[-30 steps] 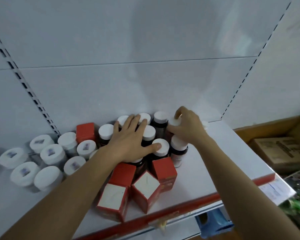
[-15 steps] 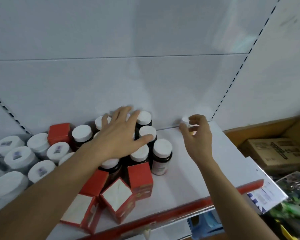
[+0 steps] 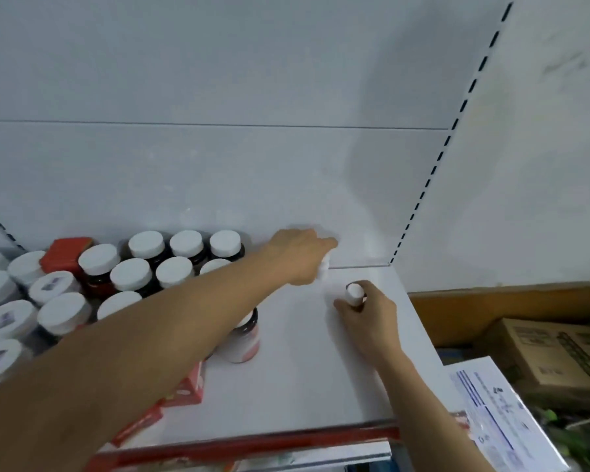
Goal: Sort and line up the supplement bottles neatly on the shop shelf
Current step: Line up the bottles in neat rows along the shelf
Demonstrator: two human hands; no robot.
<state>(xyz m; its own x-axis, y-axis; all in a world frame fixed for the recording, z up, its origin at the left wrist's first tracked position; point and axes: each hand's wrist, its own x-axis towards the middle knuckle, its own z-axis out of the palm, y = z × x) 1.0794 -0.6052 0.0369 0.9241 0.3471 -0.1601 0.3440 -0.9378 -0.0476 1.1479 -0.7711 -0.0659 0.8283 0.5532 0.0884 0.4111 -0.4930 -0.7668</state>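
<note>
Head view. Right hand (image 3: 368, 318) has its fingers curled round a small white bottle (image 3: 354, 294), upright on the shelf (image 3: 304, 396) nr the back-right corner. Left hand (image 3: 300, 257) reaches across to the back panel (image 3: 218, 182), over a white blur (image 3: 323, 269), prob. another small bottle. Too smeared to tell if it grips or just touches.

My take: slide, don't lift. Push low on the body and set it flush vs the panel. Shelf looks like smooth painted metal, so round plastic bases should glide but tip if shoved high.

Dark bottles (image 3: 184, 245) w/ flat white caps stand in rows at left. Red boxes (image 3: 188, 391) are square-edged card.
</note>
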